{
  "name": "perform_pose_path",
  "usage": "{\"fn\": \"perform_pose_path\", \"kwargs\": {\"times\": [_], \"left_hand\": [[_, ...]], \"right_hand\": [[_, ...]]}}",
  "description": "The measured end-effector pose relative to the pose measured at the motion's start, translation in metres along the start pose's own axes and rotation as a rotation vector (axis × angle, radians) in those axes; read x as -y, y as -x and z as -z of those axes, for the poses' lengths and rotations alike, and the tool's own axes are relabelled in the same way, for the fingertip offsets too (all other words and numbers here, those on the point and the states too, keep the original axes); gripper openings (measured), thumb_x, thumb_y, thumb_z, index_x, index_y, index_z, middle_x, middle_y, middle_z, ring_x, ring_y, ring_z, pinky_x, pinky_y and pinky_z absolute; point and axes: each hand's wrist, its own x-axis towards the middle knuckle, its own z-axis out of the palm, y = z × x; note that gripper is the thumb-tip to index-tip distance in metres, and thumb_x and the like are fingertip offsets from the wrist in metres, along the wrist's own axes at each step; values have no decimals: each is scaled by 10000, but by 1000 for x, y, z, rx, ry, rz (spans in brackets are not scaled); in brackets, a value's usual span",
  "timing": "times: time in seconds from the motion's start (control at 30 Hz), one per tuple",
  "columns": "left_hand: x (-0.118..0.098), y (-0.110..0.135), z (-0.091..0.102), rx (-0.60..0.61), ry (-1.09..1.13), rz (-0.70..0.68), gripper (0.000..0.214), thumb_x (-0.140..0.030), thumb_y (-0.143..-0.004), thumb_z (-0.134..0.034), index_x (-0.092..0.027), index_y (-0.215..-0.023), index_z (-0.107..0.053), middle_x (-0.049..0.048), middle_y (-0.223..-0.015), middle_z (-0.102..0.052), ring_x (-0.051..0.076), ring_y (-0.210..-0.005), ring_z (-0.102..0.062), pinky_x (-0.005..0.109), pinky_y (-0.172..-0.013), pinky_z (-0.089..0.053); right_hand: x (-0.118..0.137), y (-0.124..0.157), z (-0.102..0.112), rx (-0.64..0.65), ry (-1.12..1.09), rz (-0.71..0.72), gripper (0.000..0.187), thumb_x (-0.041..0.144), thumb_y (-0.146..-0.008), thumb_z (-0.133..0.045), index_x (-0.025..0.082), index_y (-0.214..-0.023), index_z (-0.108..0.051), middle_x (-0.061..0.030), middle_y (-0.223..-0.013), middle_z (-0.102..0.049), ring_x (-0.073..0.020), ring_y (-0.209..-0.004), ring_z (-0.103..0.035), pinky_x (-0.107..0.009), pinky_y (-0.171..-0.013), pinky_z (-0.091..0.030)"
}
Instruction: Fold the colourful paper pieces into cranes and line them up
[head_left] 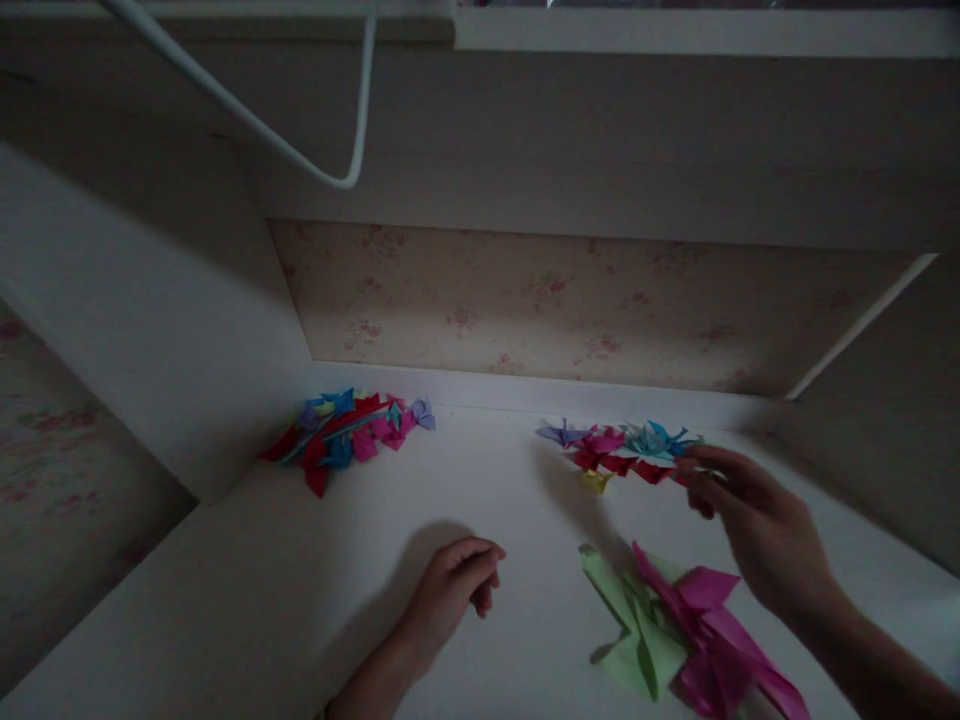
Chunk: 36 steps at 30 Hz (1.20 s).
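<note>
My right hand (pixel 757 520) reaches to the right end of a small heap of folded paper pieces (pixel 622 455), which look like origami cranes in blue, red, pink, purple and yellow. Thumb and fingers are closed together against the heap's edge; what they pinch is too small to make out. Over the bare white surface in the middle, my left hand (pixel 454 585) hangs loosely closed, with nothing visible in it. Between the hands and nearer to me lie larger folded papers, one light green (pixel 637 630) and one magenta (pixel 712 630).
Another heap of colourful folded paper (pixel 352 430) lies at the back left, by a white side panel (pixel 187 300). Flowered wallpaper (pixel 525 300) covers the wall behind the white desk surface (pixel 300 620). A shelf (pixel 525 130) overhangs, with a white bent rod (pixel 330 180) in front.
</note>
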Motion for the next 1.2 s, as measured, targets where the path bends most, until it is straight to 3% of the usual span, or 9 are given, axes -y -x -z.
{"fn": "perform_pose_path", "kwargs": {"times": [0.1, 0.2, 0.27, 0.33, 0.43, 0.63, 0.9, 1.2], "left_hand": [[-1, 2, -1, 5, -21, -17, 259, -361, -751, -613, -106, -787, -647, 4, -627, -534, 88, -493, -456, 206, -450, -339], [1, 2, -1, 24, -60, -47, 261, -366, -772, -586, -114, -718, -628, -4, -599, -514, 88, -489, -445, 205, -456, -330], [4, 2, -1, 25, -92, -63, 246, -346, -782, -562, -121, -702, -621, -10, -577, -499, 94, -492, -443, 207, -460, -330], [8, 2, 0, -3, -135, -74, 214, -311, -784, -533, -127, -726, -626, -8, -574, -504, 104, -498, -449, 209, -462, -338], [12, 4, -1, -21, -206, -95, 211, -288, -799, -488, -135, -777, -632, 1, -592, -528, 115, -503, -461, 211, -460, -346], [16, 7, -3, 38, -316, -156, 224, -287, -827, -463, -147, -743, -616, 12, -629, -546, 120, -536, -476, 210, -490, -361], [19, 6, -1, 58, -356, -136, 235, -296, -833, -447, -137, -791, -615, 5, -652, -543, 111, -524, -463, 204, -463, -342], [19, 6, -1, 73, -370, -137, 253, -330, -854, -448, -140, -759, -586, -14, -622, -497, 107, -537, -459, 203, -485, -351]], "right_hand": [[12, 75, -50, 165, -482, -210, 294, 388, -632, -757, 256, -872, -653, -11, -794, -620, -121, -535, -477, -239, -465, -364], [2, 132, -106, 318, -689, -413, 300, 394, -642, -760, 228, -866, -649, -6, -757, -607, -98, -478, -440, -224, -433, -316], [-7, 156, -136, 452, -748, -417, 258, 443, -708, -706, 225, -832, -647, -6, -673, -592, -129, -516, -474, -243, -473, -358], [-12, 169, -153, 539, -704, -333, 220, 437, -755, -671, 238, -843, -641, -10, -691, -602, -163, -613, -523, -268, -551, -405], [-15, 173, -155, 593, -612, -253, 182, 424, -789, -643, 254, -852, -625, 0, -708, -606, -165, -636, -526, -266, -564, -396], [-14, 172, -140, 609, -635, -258, 165, 406, -802, -632, 247, -832, -600, 17, -714, -587, -138, -616, -505, -234, -520, -349], [-14, 174, -141, 632, -661, -227, 147, 349, -835, -603, 207, -864, -581, 9, -740, -571, -127, -668, -530, -237, -607, -405], [-17, 172, -142, 607, -594, -206, 237, 432, -816, -594, 197, -825, -568, 0, -718, -579, -123, -591, -516, -231, -528, -376]]}}
